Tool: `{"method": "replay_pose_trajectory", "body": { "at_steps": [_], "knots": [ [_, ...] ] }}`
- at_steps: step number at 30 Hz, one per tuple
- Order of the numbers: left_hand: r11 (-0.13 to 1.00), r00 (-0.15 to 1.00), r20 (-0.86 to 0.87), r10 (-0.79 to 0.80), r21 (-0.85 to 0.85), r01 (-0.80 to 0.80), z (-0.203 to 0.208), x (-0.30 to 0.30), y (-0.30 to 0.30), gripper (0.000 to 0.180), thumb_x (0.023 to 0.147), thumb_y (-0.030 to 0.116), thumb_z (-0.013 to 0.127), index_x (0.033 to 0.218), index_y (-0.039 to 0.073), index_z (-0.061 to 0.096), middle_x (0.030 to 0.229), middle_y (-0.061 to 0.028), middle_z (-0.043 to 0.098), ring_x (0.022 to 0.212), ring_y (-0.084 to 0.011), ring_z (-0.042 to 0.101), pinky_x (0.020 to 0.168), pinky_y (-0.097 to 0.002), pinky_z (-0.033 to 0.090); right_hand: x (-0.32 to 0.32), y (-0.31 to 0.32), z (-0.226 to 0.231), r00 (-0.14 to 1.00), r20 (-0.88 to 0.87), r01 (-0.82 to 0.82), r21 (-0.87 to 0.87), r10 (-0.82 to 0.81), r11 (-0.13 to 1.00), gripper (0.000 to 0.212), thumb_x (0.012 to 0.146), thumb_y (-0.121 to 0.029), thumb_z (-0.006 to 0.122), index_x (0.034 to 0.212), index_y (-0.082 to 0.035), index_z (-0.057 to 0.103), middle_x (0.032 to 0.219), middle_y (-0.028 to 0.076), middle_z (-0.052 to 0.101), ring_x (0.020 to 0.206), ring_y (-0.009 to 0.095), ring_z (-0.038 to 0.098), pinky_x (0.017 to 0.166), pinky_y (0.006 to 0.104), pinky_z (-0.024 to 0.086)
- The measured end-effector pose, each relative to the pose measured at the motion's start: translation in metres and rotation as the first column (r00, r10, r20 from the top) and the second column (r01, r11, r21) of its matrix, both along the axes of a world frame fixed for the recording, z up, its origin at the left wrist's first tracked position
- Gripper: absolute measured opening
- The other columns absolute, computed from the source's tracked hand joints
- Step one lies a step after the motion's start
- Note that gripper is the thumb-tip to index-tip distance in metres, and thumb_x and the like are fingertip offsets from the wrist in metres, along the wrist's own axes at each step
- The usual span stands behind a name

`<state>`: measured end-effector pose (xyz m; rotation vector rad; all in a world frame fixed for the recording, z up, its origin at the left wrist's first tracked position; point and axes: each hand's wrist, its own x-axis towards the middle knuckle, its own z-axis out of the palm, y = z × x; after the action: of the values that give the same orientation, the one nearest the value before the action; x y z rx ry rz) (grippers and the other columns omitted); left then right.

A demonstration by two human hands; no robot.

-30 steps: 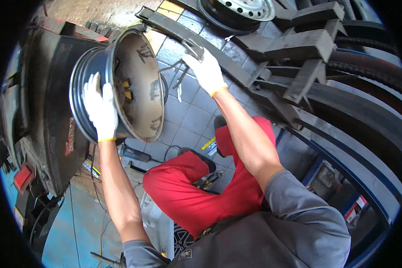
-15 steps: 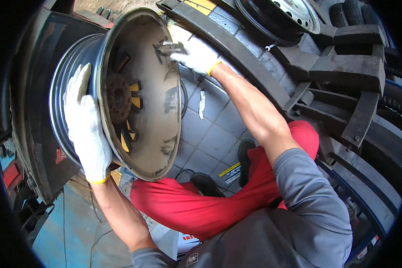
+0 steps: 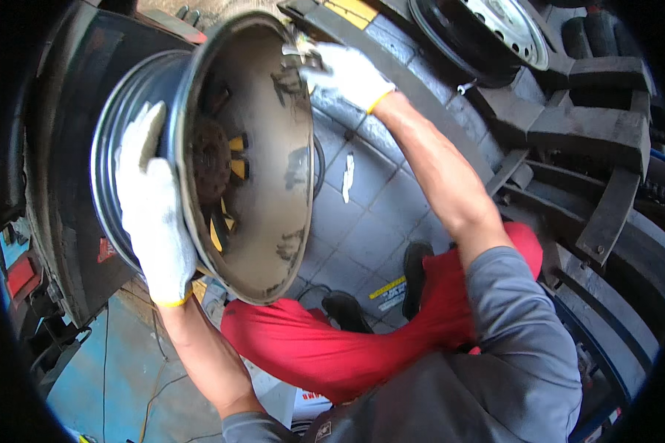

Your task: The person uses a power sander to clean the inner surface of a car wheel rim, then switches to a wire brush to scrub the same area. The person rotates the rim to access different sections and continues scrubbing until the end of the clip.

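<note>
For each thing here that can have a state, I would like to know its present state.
Dark wheel rim: tyreless, on edge, smeared inside.
Left hand: gloved, open, laid against the rim's outside.
Right hand: gloved, at the rim's edge; grip blurred.
Silver-faced wheel: tyreless, untouched.
White strip: lying on floor tiles.

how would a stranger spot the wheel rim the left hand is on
Find the red trousers at the lower middle. Just above and to their left is a large, dusty wheel rim, with the gloved left hand flat on its outside. Yellow patches by its hub set it apart from the silver-faced wheel at the upper right.
</note>
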<state>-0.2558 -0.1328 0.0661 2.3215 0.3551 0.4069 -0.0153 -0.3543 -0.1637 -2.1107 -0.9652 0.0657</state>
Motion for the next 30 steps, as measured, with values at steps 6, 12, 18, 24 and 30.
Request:
{"method": "replay_pose_trajectory", "body": {
  "at_steps": [6,12,18,24,30],
  "knots": [
    [0.999,0.999,0.019,-0.039,-0.036,0.040,-0.002,0.001,0.008,0.062,0.117,0.046,0.057,0.161,0.003,0.064,0.165,-0.0179,0.062,0.157,-0.0325,0.053,0.136,-0.0472,0.031,-0.003,0.010,0.022,0.994,-0.113,-0.014,-0.125,0.000,0.992,0.042,0.104,-0.044,0.074,0.116,-0.004,0.075,0.116,0.023,0.074,0.110,0.043,0.073,0.095,0.0517,0.060],
    [0.999,0.996,-0.080,-0.032,-0.002,0.032,-0.002,-0.001,0.010,0.070,0.120,0.059,0.046,0.169,0.010,0.054,0.171,-0.0141,0.054,0.159,-0.0295,0.052,0.135,-0.0459,0.039,0.005,0.002,-0.003,0.997,-0.032,-0.072,-0.035,0.071,0.997,0.056,0.107,-0.047,0.072,0.149,-0.011,0.061,0.109,0.025,0.078,0.096,0.042,0.077,0.090,0.0494,0.060],
    [0.996,0.998,0.023,-0.051,-0.069,0.053,-0.005,0.001,0.008,0.064,0.118,0.049,0.056,0.163,0.003,0.061,0.166,-0.0171,0.060,0.157,-0.0312,0.052,0.136,-0.0461,0.032,0.021,0.002,0.010,0.919,-0.393,-0.009,-0.021,0.000,1.000,0.051,0.106,-0.049,0.077,0.128,-0.004,0.075,0.101,0.015,0.080,0.081,0.023,0.075,0.077,0.0401,0.061],
    [0.956,0.983,-0.017,-0.183,0.228,0.182,-0.005,0.002,0.025,0.063,0.111,0.045,0.056,0.163,0.009,0.063,0.166,-0.0196,0.059,0.158,-0.0374,0.052,0.136,-0.0480,0.032,0.034,-0.032,0.018,0.457,-0.865,0.314,0.375,0.207,0.872,0.034,0.109,-0.027,0.077,0.131,-0.002,0.069,0.099,0.005,0.074,0.080,0.013,0.076,0.077,0.0363,0.073],
    [0.990,0.977,-0.161,-0.142,-0.041,0.137,0.034,-0.003,-0.011,0.071,0.103,0.031,0.073,0.168,0.008,0.056,0.169,-0.0182,0.055,0.156,-0.0343,0.054,0.132,-0.0470,0.039,0.008,-0.086,0.023,0.245,-0.886,0.520,0.464,0.395,0.717,0.028,0.110,-0.014,0.069,0.133,0.002,0.067,0.113,0.015,0.076,0.099,0.023,0.080,0.096,0.0448,0.073]
  ]
}}
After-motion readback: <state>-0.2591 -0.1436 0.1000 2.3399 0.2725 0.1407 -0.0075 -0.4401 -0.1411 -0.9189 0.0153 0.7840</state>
